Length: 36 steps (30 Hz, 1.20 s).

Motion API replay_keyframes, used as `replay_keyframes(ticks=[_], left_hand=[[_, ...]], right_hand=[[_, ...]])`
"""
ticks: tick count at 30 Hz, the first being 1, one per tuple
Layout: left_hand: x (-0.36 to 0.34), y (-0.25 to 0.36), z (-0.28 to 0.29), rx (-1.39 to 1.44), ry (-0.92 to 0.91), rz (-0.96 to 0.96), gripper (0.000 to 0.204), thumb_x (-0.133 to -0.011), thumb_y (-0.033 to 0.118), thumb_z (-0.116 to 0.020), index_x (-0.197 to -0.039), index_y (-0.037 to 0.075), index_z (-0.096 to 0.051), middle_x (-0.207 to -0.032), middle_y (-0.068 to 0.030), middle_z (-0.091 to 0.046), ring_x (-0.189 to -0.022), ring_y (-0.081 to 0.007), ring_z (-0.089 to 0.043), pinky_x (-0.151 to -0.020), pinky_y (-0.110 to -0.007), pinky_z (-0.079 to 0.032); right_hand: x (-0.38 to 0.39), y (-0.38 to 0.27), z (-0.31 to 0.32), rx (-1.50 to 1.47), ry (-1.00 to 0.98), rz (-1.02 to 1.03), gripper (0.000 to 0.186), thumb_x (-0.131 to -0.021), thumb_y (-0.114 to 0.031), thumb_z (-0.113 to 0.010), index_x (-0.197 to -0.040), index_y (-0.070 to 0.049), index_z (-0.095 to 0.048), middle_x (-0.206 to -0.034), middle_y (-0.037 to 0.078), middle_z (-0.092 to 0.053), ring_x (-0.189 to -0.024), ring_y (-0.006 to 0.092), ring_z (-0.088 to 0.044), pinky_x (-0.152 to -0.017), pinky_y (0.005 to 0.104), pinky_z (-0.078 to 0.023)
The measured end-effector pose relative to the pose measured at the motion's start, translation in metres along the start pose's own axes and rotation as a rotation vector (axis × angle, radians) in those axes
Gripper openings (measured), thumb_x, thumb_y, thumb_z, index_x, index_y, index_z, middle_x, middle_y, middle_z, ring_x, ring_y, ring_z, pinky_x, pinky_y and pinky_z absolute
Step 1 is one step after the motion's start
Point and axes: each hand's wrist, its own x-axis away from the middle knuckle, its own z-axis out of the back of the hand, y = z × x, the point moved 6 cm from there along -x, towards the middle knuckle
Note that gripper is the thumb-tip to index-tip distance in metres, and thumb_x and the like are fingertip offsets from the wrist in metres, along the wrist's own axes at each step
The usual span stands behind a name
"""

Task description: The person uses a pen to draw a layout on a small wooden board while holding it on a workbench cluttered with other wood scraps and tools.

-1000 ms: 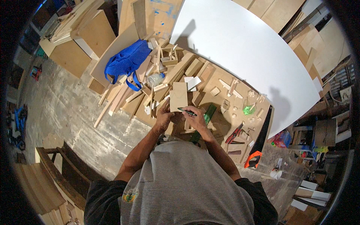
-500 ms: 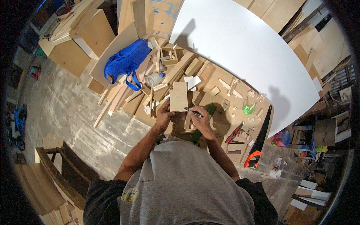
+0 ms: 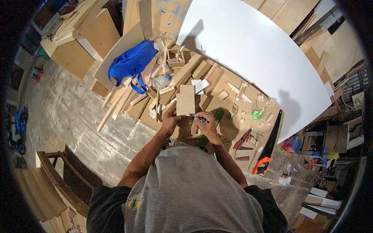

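A pale rectangular wooden board point(image 3: 186, 100) with a notched upper left corner lies in front of me. My left hand point(image 3: 170, 119) grips its lower left side, fingers partly hidden beneath it. In my right hand point(image 3: 208, 125) is a dark pen point(image 3: 201, 119), pinched between the fingers, its tip at the board's lower right corner. Beneath the hands are more wood pieces and a green strip point(image 3: 219, 115), partly covered by my right hand and its shadow.
Wood offcuts, a blue bag point(image 3: 132, 62) and a plastic bottle point(image 3: 161, 81) crowd the left of the worktable. To the right lie a small wooden airplane shape point(image 3: 240, 91), a green container point(image 3: 257, 113), red-handled pliers point(image 3: 242, 138) and an orange-handled handsaw point(image 3: 262, 165). A large white panel point(image 3: 248, 50) stands behind.
The pen in my right hand has tilted and shifted slightly left along the board's lower corner. The board and my left hand stay nearly in place.
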Motion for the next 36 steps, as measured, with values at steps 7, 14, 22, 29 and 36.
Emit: replay_keyframes(ticks=[7, 14, 22, 29, 36], left_hand=[[-0.001, -0.003, 0.003, 0.030, 0.003, -0.005, 0.085, -0.072, -0.024, -0.044, -0.150, 0.009, -0.031, -0.134, -0.0169, -0.056, -0.112, -0.0273, -0.062, -0.089, -0.036, -0.056], [0.000, -0.001, 0.002, 0.014, 0.007, 0.009, 0.085, -0.073, -0.024, -0.044, -0.150, 0.009, -0.029, -0.132, -0.0179, -0.057, -0.107, -0.0279, -0.065, -0.085, -0.036, -0.058], [-0.002, -0.006, 0.007, 0.000, 0.023, 0.005, 0.087, -0.072, -0.025, -0.044, -0.151, 0.008, -0.028, -0.134, -0.0170, -0.056, -0.111, -0.0270, -0.063, -0.087, -0.034, -0.057], [-0.004, -0.008, 0.009, 0.020, 0.038, 0.000, 0.087, -0.071, -0.026, -0.045, -0.150, 0.007, -0.030, -0.138, -0.0151, -0.053, -0.116, -0.0262, -0.060, -0.089, -0.033, -0.054], [-0.002, -0.005, 0.003, 0.031, 0.044, 0.003, 0.088, -0.069, -0.025, -0.044, -0.150, 0.007, -0.032, -0.139, -0.0151, -0.053, -0.118, -0.0266, -0.059, -0.091, -0.033, -0.053]], right_hand=[[-0.003, -0.003, -0.009, -0.018, -0.111, -0.087, 0.015, -0.087, -0.011, -0.067, -0.100, -0.004, -0.069, -0.089, 0.003, -0.067, -0.071, 0.0077, -0.056, -0.063, 0.0243, -0.046], [-0.010, -0.014, -0.019, 0.027, -0.087, 0.050, 0.012, -0.084, -0.010, -0.069, -0.094, -0.002, -0.067, -0.075, 0.008, -0.066, -0.065, 0.0119, -0.061, -0.058, 0.0294, -0.048], [-0.008, -0.008, -0.019, 0.024, -0.116, 0.102, 0.014, -0.083, -0.008, -0.068, -0.095, -0.001, -0.067, -0.083, 0.011, -0.069, -0.075, 0.0181, -0.067, -0.068, 0.0317, -0.052], [-0.005, -0.006, -0.009, -0.048, -0.055, 0.032, 0.015, -0.084, -0.010, -0.067, -0.095, -0.001, -0.067, -0.085, 0.008, -0.067, -0.074, 0.0131, -0.062, -0.066, 0.0276, -0.049], [-0.006, -0.009, 0.008, 0.048, 0.024, 0.122, 0.014, -0.083, -0.011, -0.068, -0.094, -0.003, -0.069, -0.089, 0.010, -0.069, -0.083, 0.0201, -0.064, -0.075, 0.0343, -0.050]])
